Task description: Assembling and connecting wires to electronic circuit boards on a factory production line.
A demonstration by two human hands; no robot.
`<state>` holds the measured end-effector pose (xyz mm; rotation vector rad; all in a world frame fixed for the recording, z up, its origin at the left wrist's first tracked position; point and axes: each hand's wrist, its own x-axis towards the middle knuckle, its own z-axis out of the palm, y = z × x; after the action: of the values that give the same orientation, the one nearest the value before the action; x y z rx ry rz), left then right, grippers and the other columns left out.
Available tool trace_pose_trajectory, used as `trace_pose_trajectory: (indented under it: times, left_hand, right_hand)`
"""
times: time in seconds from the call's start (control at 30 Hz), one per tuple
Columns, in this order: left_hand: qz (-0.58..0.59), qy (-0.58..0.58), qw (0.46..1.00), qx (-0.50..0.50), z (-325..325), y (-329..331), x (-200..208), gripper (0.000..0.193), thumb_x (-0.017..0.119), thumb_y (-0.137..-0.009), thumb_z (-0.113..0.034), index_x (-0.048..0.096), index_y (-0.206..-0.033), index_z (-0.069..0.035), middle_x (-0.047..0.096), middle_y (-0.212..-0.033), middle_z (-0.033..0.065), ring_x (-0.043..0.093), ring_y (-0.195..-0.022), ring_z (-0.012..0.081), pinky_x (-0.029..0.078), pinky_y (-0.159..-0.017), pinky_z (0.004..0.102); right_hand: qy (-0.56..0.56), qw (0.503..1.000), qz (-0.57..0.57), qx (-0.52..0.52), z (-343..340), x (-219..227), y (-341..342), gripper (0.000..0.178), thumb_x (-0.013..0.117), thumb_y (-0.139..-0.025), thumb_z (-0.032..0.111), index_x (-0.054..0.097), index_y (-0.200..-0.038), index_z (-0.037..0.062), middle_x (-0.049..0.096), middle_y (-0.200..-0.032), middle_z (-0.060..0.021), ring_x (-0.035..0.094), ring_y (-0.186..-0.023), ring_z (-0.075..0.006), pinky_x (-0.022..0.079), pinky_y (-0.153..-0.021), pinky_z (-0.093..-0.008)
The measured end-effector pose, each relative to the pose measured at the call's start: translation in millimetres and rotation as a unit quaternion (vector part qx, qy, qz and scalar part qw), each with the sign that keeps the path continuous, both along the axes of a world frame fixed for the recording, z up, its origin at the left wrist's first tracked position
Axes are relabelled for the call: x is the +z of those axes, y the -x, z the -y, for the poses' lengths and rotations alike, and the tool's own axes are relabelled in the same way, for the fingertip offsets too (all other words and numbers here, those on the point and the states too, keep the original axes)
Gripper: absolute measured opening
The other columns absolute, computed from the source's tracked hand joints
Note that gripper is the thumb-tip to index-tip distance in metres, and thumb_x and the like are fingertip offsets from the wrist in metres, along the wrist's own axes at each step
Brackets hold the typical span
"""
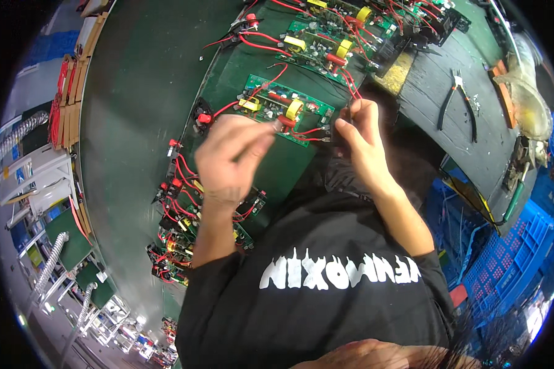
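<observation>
A green circuit board [271, 101] with red wires and yellow parts lies on the dark green bench in front of me. My left hand [231, 157] hovers over its near edge, fingers pinched on something small and blurred next to a red component [287, 121]. At the board's right end, my right hand [363, 138] pinches a thin dark wire [346, 115]. Both forearms come up over my black shirt.
More wired boards [326, 46] sit further along the bench, and a pile of boards [181, 212] lies under my left forearm. Black-handled pliers [458, 101] rest on the dark mat to the right. Blue crates [511, 258] stand at lower right.
</observation>
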<state>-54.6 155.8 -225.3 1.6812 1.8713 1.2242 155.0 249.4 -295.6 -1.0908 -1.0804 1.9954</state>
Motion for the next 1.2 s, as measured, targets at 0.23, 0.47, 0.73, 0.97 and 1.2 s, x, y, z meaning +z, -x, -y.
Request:
trace_pose_trajectory:
  times: [0.23,0.47,0.73,0.97,1.2]
  left_hand:
    - [-0.062,-0.054,0.996,-0.043,3.6,-74.4,-41.0,0.023,0.083,-0.077,-0.011,0.075,-0.097,-0.006,0.065,-0.081,0.0043,0.061,-0.075,0.0235,0.047,-0.078,0.0389]
    - [-0.009,-0.035,0.999,-0.009,7.4,-77.8,-61.5,0.018,0.081,-0.079,-0.007,0.074,-0.096,-0.005,0.065,-0.080,0.0059,0.062,-0.073,0.0255,0.047,-0.076,0.0381]
    - [-0.003,-0.023,1.000,0.008,7.3,-78.8,-63.2,0.016,0.081,-0.078,-0.007,0.074,-0.093,-0.005,0.065,-0.079,0.0057,0.062,-0.073,0.0260,0.046,-0.075,0.0374]
    - [0.001,-0.018,1.000,-0.002,9.0,-75.9,-65.9,0.017,0.080,-0.077,-0.005,0.074,-0.093,-0.005,0.066,-0.079,0.0056,0.062,-0.074,0.0258,0.046,-0.075,0.0373]
    - [0.012,-0.009,1.000,0.010,7.4,-78.0,-59.6,0.018,0.081,-0.073,0.001,0.074,-0.090,-0.001,0.063,-0.077,0.0087,0.059,-0.073,0.0269,0.048,-0.073,0.0360]
  right_hand:
    - [0.024,0.999,-0.024,-0.035,1.3,-12.4,-0.5,0.022,0.056,-0.102,0.011,0.043,-0.120,0.0129,0.052,-0.113,-0.0016,0.053,-0.099,-0.0113,0.048,-0.083,-0.0267]
    - [0.120,0.991,-0.005,-0.056,1.3,-7.2,-0.6,0.018,0.056,-0.101,0.010,0.049,-0.118,0.0116,0.057,-0.110,-0.0020,0.054,-0.102,-0.0123,0.048,-0.086,-0.0278]
    - [0.063,0.996,-0.031,-0.059,10.4,-8.4,5.0,0.020,0.056,-0.099,0.009,0.051,-0.118,0.0105,0.057,-0.113,-0.0024,0.052,-0.107,-0.0115,0.042,-0.095,-0.0271]
    - [0.094,0.993,-0.026,-0.070,9.9,-3.6,8.3,0.020,0.054,-0.098,0.007,0.051,-0.118,0.0104,0.058,-0.114,-0.0029,0.053,-0.106,-0.0119,0.045,-0.093,-0.0278]
    - [0.135,0.986,-0.048,-0.083,9.7,-3.4,8.0,0.020,0.054,-0.099,0.008,0.052,-0.118,0.0108,0.060,-0.111,-0.0032,0.058,-0.101,-0.0126,0.051,-0.087,-0.0291]
